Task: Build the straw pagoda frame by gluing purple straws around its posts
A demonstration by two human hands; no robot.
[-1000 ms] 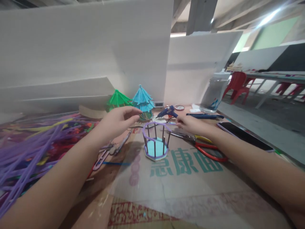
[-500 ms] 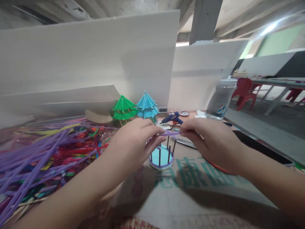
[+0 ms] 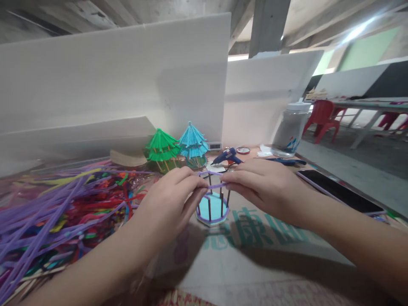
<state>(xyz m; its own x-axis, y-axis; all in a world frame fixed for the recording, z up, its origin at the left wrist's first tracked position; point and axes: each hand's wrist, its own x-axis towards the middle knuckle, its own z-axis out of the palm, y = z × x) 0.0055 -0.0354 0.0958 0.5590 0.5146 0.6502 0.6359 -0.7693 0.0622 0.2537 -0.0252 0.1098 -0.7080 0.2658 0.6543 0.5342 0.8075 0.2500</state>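
Note:
A purple pipe cleaner bent into a ring (image 3: pixel 216 186) is pinched on its left by my left hand (image 3: pixel 174 193) and on its right by my right hand (image 3: pixel 267 187). Both hands are closed on it. The ring is held level at about the tops of several dark upright sticks (image 3: pixel 209 209). These sticks rise from a light-blue, many-sided base (image 3: pixel 216 204) with a purple edge, lying on the cardboard. My fingers hide part of the ring and some stick tops.
Purple pipe cleaners (image 3: pixel 47 212) are heaped at left. Behind stand a green tiered paper-like model (image 3: pixel 162 144), a blue one (image 3: pixel 192 140) and a blue glue gun (image 3: pixel 227 156). At right are a water bottle (image 3: pixel 290 131), a dark pen-like tool (image 3: pixel 288 162) and a phone (image 3: pixel 341 191).
The purple strip, seen edge-on before, now shows as a ring around the stick tops' height. My hands have shifted slightly left and down in view, which itself has moved a little.

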